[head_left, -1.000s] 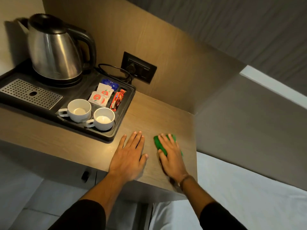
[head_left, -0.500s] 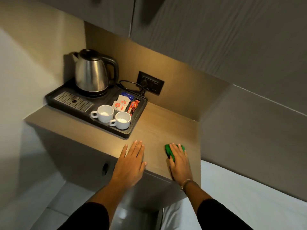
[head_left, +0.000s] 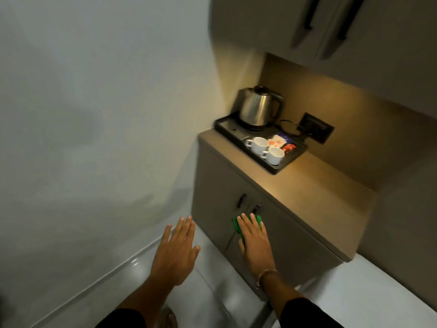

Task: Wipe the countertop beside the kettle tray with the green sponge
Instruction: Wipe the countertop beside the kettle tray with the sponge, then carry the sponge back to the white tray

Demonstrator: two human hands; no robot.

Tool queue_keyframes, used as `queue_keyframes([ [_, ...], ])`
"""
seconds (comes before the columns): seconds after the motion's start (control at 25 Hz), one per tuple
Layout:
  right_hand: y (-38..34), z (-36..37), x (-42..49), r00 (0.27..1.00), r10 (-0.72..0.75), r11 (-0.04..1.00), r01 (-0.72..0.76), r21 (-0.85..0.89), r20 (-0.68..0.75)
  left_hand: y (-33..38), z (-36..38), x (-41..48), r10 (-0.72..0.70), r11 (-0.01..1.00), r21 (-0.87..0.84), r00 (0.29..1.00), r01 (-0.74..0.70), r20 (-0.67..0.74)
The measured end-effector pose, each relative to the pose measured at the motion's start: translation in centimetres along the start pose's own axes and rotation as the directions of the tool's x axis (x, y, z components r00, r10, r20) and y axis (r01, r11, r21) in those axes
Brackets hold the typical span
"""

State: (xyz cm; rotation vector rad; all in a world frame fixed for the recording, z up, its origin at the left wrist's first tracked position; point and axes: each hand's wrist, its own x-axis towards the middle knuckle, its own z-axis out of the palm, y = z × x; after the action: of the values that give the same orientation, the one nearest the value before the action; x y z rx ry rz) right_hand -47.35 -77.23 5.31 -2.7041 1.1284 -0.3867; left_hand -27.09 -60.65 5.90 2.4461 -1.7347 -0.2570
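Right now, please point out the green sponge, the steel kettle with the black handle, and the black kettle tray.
green sponge (head_left: 258, 220): head view, on the edge that shows past the fingertips.
steel kettle with the black handle (head_left: 256, 110): head view, on its metal body.
black kettle tray (head_left: 275, 171): head view, on its near rim.

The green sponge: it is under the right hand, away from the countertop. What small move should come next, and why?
Probably raise the right hand with the green sponge up and forward onto the bare countertop to the right of the kettle tray. Both hands hang in front of the cabinet doors, below the top, so no wiping can happen there; the left hand is empty.
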Motion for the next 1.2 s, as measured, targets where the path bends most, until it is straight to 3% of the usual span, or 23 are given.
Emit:
queue_keyframes([
  [0.2, -14.4, 5.6, -3.0, 0.97, -0.225, 0.972, 0.218, 0.091, 0.087, -10.1, -0.5, -14.0, -0.297, 0.955, 0.01, 0.955, 0.297, -0.012],
  [0.44, -34.8, 11.8, -7.5, 0.84, -0.515, 0.853, 0.482, 0.2, 0.173, -22.3, -1.5, -29.5, -0.563, 0.827, -0.035, 0.826, 0.562, -0.028],
  [0.84, -65.3, 21.4, -13.9, 0.696, -0.683, 0.729, 0.632, 0.264, 0.222, -43.9, -0.9, -48.8, -0.768, 0.641, -0.025, 0.639, 0.767, -0.047],
  [1.0, -73.3, 25.0, -14.0, 0.664, -0.694, 0.72, 0.65, 0.245, 0.278, -49.6, -0.1, -51.4, -0.774, 0.632, -0.022, 0.631, 0.774, -0.04],
  [1.2, -77.5, 30.1, -13.6, 0.653, -0.649, 0.746, 0.646, 0.162, 0.391, -53.5, 2.2, -52.1, -0.769, 0.638, -0.112, 0.637, 0.762, -0.046],
])
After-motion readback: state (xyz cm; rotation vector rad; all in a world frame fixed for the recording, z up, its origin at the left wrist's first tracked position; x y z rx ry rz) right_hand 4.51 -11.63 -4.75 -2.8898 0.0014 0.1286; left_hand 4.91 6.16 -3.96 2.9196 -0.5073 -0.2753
